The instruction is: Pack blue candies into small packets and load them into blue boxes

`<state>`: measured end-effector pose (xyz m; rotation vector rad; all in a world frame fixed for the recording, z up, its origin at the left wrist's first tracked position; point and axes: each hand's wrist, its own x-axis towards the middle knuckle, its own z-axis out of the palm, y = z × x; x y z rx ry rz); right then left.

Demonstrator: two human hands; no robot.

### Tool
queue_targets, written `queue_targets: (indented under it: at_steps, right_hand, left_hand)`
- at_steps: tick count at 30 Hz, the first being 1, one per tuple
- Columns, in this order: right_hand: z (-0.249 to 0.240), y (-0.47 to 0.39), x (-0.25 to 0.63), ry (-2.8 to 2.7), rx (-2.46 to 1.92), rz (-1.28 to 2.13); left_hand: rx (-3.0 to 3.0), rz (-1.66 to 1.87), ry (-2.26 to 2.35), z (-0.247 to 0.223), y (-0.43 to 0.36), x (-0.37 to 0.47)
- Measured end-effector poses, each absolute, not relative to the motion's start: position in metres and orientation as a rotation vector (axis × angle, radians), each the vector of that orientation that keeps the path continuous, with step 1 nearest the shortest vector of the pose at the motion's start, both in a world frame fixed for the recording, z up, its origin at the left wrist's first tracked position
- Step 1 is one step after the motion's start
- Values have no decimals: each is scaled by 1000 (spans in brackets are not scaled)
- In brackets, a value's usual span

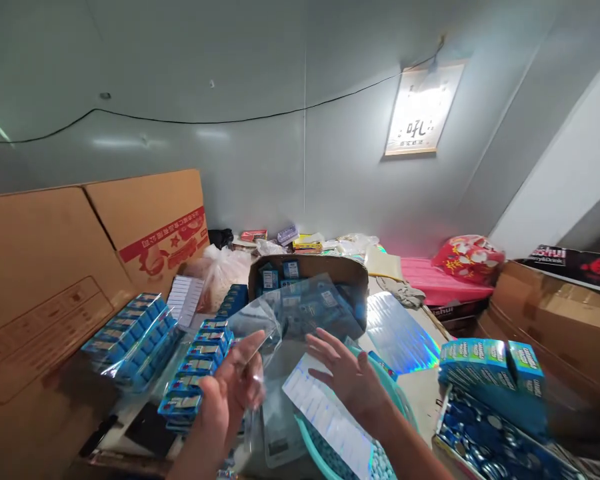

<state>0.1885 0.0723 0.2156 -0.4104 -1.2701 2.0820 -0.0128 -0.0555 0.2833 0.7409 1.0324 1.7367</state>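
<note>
My left hand (237, 383) holds the edge of a clear plastic bag (260, 320) between thumb and fingers, beside rows of small blue boxes (195, 367). The bag stretches toward an open carton (307, 260) with blue packs in it. My right hand (345, 373) is spread, palm down, with nothing gripped, above a white label sheet (325, 417). That sheet lies across a turquoise basin (313, 447) of small pale blue pieces (383, 460).
Wrapped blue boxes (135, 340) stand at the left by a large carton (45, 267). On the right are green-blue boxes (480, 360) and a box of blue metallic pieces (490, 440). A shiny sheet (400, 330) lies behind the basin.
</note>
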Motion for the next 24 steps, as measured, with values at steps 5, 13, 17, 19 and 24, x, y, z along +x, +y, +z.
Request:
queue_targets:
  at_steps: [5,13,17,19,24]
  right_hand:
    - [217,69,259,-1053,-334,2221]
    - [199,72,318,-1067,-650,2072]
    - [200,70,335,-1181,-674,2075]
    - [199,68,340,-1246,-656,2083]
    - [194,62,350,-1590,-724,1795]
  left_hand:
    - [906,1544,1247,251,-71,12]
    - [835,1339,1749,230,-80,59]
    - [768,1371,1966,225,-88,71]
    - [739,1418,2015,224,-94,79]
    - [753,1643,2083,234,-105,114]
